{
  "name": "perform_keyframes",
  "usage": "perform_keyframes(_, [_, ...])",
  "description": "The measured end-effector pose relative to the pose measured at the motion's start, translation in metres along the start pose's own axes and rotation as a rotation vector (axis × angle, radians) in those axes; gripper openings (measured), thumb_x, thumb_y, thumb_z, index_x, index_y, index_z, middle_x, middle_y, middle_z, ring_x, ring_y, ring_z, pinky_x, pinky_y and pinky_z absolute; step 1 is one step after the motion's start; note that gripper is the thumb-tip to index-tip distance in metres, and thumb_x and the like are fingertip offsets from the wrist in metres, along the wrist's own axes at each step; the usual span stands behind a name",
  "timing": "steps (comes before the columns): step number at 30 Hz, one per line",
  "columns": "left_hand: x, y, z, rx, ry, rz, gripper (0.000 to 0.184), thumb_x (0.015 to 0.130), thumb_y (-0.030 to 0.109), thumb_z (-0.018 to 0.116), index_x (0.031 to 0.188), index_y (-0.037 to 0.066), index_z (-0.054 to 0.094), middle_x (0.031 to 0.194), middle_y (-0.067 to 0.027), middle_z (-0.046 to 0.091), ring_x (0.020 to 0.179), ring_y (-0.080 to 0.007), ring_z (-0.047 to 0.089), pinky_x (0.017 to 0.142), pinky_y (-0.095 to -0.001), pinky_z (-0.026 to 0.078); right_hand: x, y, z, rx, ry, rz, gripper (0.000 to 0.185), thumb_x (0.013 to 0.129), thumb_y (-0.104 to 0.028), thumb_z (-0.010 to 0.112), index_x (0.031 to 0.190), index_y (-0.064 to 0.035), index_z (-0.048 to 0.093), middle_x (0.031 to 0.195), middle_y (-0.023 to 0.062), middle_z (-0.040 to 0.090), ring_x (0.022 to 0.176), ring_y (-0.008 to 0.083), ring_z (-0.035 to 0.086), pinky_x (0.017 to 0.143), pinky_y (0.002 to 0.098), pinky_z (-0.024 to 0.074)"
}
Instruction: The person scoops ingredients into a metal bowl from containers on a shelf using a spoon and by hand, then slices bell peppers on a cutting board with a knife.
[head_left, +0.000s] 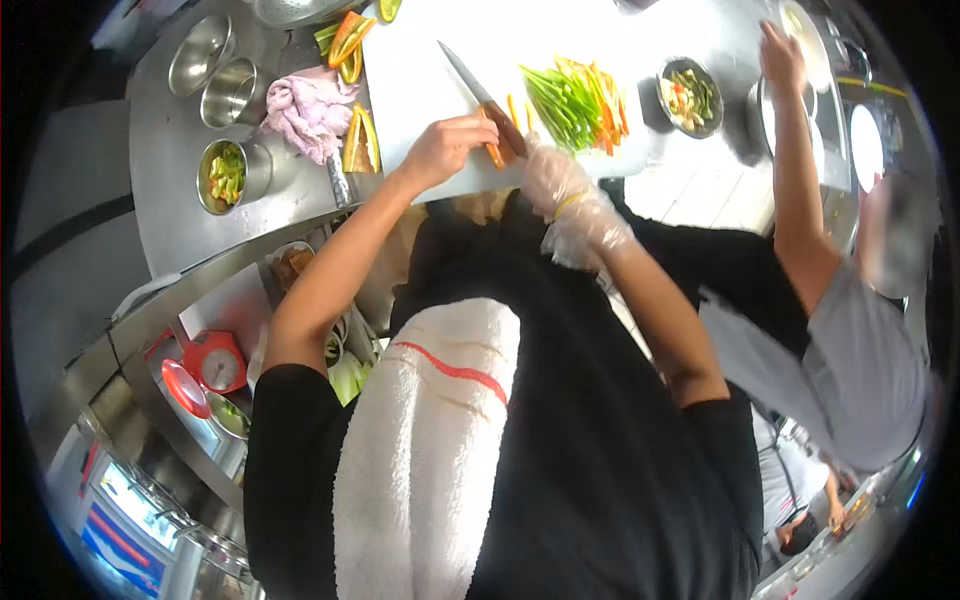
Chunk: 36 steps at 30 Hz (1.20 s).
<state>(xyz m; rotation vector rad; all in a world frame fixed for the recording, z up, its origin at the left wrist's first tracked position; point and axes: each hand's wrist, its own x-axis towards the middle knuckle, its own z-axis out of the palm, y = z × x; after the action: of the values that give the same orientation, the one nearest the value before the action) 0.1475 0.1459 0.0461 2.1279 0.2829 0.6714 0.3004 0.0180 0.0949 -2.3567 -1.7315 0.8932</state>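
Note:
A white cutting board (430, 85) lies in front of me. In my right hand (565, 190), covered by a clear plastic glove, is the wooden handle of a knife (468, 75). The blade points away from me, toward the upper left. My bare left hand (455, 148) is closed, its fingertips at an orange pepper piece (494, 153) beside the knife handle; fingers hide part of it. Thin green pepper strips (562, 105) and orange pepper strips (608, 100) are heaped right of the knife.
Pepper halves (361, 142) lie along the board's left edge, beside a pink cloth (310, 112). Metal bowls (230, 92) stand farther left; one metal cup (258, 170) holds cut vegetables. Right of the board is a dark bowl (716, 128) of chopped food. A co-worker's arm (795, 170) reaches in there.

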Motion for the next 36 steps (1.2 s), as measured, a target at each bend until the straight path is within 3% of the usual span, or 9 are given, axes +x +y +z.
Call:
perform_keyframes(10, [0.006,0.001,0.014,0.216,0.087,0.148,0.023,0.069,-0.011,0.055,0.085,0.001,0.067,0.091,-0.0100,0.065,0.079,-0.0263,0.063,0.069,-0.0332,0.053,-0.026,0.022,-0.029,-0.143,0.068,0.015,0.017,0.088,-0.010,0.050,0.099,0.0028,0.046,0.075,0.0259,0.062,0.075,0.0382,0.065,0.066,0.0443,0.0511])
perform_keyframes(13, [0.008,-0.002,0.015,0.230,0.082,0.186,0.023,0.069,-0.010,0.055,0.086,0.001,0.067,0.092,-0.0104,0.066,0.079,-0.0273,0.064,0.068,-0.0339,0.054,-0.026,0.020,-0.025,-0.440,0.032,-0.331,0.019,0.088,-0.010,0.050,0.100,0.0031,0.046,0.075,0.0255,0.062,0.074,0.0372,0.066,0.065,0.0425,0.0517])
perform_keyframes(16, [0.009,-0.004,0.016,0.239,0.112,0.242,0.022,0.069,-0.009,0.055,0.086,0.000,0.066,0.095,-0.0101,0.067,0.081,-0.0273,0.065,0.069,-0.0340,0.054,-0.036,0.006,-0.032,-0.296,0.037,-0.216,0.020,0.087,-0.010,0.051,0.101,0.0047,0.047,0.074,0.0269,0.062,0.074,0.0375,0.066,0.065,0.0422,0.0519])
perform_keyframes(18, [0.011,-0.003,0.016,0.250,0.075,0.223,0.021,0.070,-0.009,0.055,0.085,0.001,0.066,0.096,-0.0101,0.067,0.083,-0.0275,0.065,0.071,-0.0342,0.055,-0.051,-0.025,-0.057,-0.180,-0.137,0.212,0.022,0.085,-0.004,0.048,0.106,0.0035,0.050,0.085,0.0246,0.065,0.087,0.0369,0.066,0.073,0.0449,0.0516])
perform_keyframes(19, [0.012,-0.003,0.017,0.248,0.079,0.218,0.021,0.070,-0.009,0.055,0.085,0.001,0.066,0.096,-0.0101,0.067,0.083,-0.0275,0.065,0.071,-0.0342,0.055,-0.049,-0.022,-0.051,-0.184,-0.142,0.210,0.022,0.085,-0.004,0.048,0.106,0.0035,0.050,0.085,0.0246,0.065,0.087,0.0369,0.066,0.073,0.0449,0.0516])
perform_keyframes(25, [0.009,-0.004,0.018,0.228,0.037,0.213,0.021,0.071,-0.008,0.055,0.085,0.002,0.067,0.096,-0.0104,0.067,0.083,-0.0275,0.065,0.071,-0.0341,0.055,-0.001,0.045,0.030,-0.343,0.220,-0.309,0.028,0.087,-0.011,0.051,0.108,0.0063,0.052,0.081,0.0222,0.064,0.074,0.0313,0.067,0.066,0.0470,0.0500])
perform_keyframes(27, [0.011,-0.009,0.018,0.239,0.064,0.185,0.019,0.072,-0.003,0.054,0.085,0.003,0.067,0.097,-0.0081,0.068,0.087,-0.0251,0.065,0.074,-0.0337,0.054,-0.006,0.019,-0.008,-0.736,-0.034,-0.377,0.026,0.087,-0.011,0.050,0.106,0.0046,0.058,0.086,0.0220,0.063,0.073,0.0286,0.068,0.066,0.0436,0.0512])
perform_keyframes(29, [0.010,-0.010,0.018,0.245,0.064,0.184,0.019,0.072,-0.002,0.054,0.085,0.003,0.067,0.097,-0.0082,0.068,0.087,-0.0250,0.065,0.074,-0.0339,0.054,-0.037,-0.003,-0.025,-0.258,-0.064,0.090,0.024,0.086,-0.011,0.051,0.104,0.0030,0.058,0.085,0.0223,0.063,0.073,0.0299,0.068,0.065,0.0414,0.0521])
perform_keyframes(36, [0.011,-0.007,0.016,0.234,0.065,0.218,0.019,0.069,-0.006,0.056,0.082,0.001,0.067,0.092,-0.0098,0.068,0.083,-0.0265,0.065,0.071,-0.0333,0.054,-0.024,-0.001,-0.012,-0.198,0.080,-0.053,0.019,0.085,-0.008,0.048,0.100,0.0022,0.051,0.075,0.0220,0.061,0.075,0.0341,0.066,0.065,0.0435,0.0519])
